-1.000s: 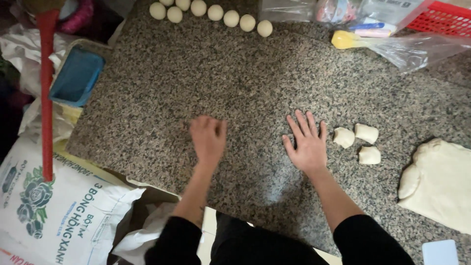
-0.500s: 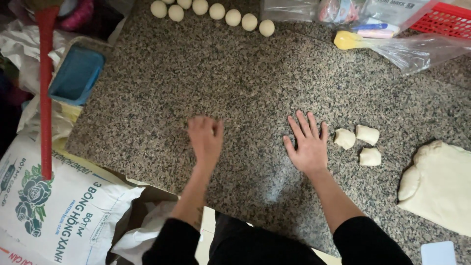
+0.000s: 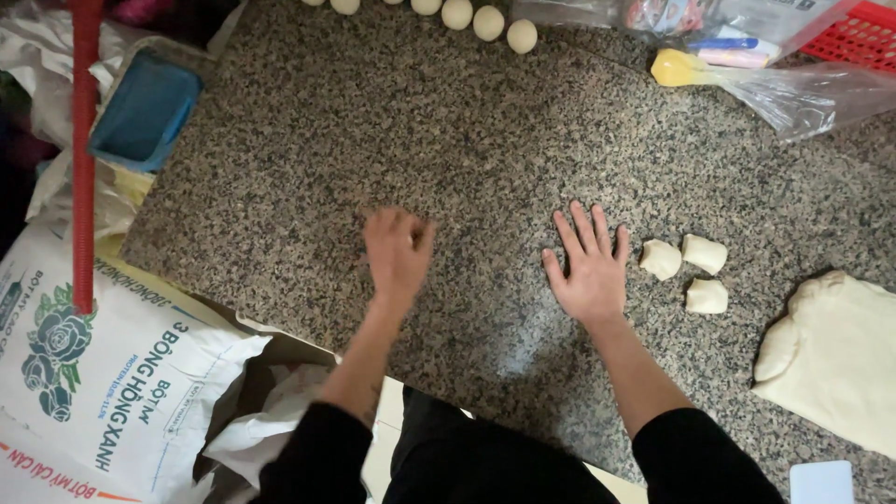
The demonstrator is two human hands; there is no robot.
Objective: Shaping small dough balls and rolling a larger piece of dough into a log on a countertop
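Observation:
My left hand (image 3: 397, 250) rests palm down on the speckled granite counter (image 3: 373, 140), blurred, fingers curled together; anything under it is hidden. My right hand (image 3: 588, 266) lies flat on the counter with its fingers spread, and nothing shows beneath it. Just right of it sit three small cut dough pieces (image 3: 705, 254), apart from my fingers. A large slab of pale dough (image 3: 835, 359) lies at the right edge. A row of round dough balls (image 3: 487, 22) lines the far edge of the counter.
A blue tray (image 3: 145, 110) and a red pole (image 3: 84, 149) stand at the left. A printed white flour sack (image 3: 103, 392) sits below the counter's left corner. A clear plastic bag (image 3: 793, 89), a yellow-headed utensil (image 3: 677, 67) and a red basket (image 3: 868, 33) are far right.
Both hands stay in nearly the same spots. My left hand is now blurred from small motion. The view has shifted slightly, so the dough balls sit nearer the top edge.

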